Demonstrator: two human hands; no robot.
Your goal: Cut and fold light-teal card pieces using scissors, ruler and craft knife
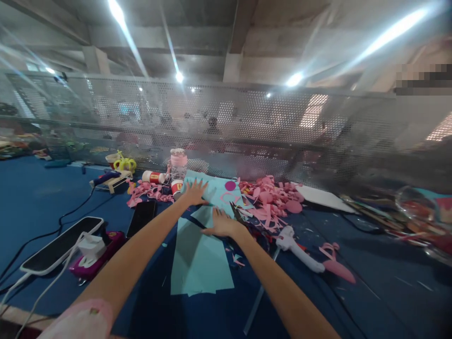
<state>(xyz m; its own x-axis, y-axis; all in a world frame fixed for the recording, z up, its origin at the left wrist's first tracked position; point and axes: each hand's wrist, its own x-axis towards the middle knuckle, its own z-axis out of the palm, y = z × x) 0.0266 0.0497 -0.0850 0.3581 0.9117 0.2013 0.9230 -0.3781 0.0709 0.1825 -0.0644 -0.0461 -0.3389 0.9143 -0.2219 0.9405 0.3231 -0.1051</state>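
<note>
No writing can be read — the red-and-white labels on the small cups (176,186) are too blurred. The left hand (194,193) lies spread flat on the far light-blue paper sheet (215,193), and the right hand (222,224), fingers open, presses the sheet's near edge. Scissors (237,214) lie just right of the right hand, with pink paper scraps (271,197) farther right.

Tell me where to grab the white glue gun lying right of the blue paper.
Grip the glue gun by its thick upper body, coming from above. It lies flat on the blue table, so only its top and sides are free. The right hand is nearest.
</note>
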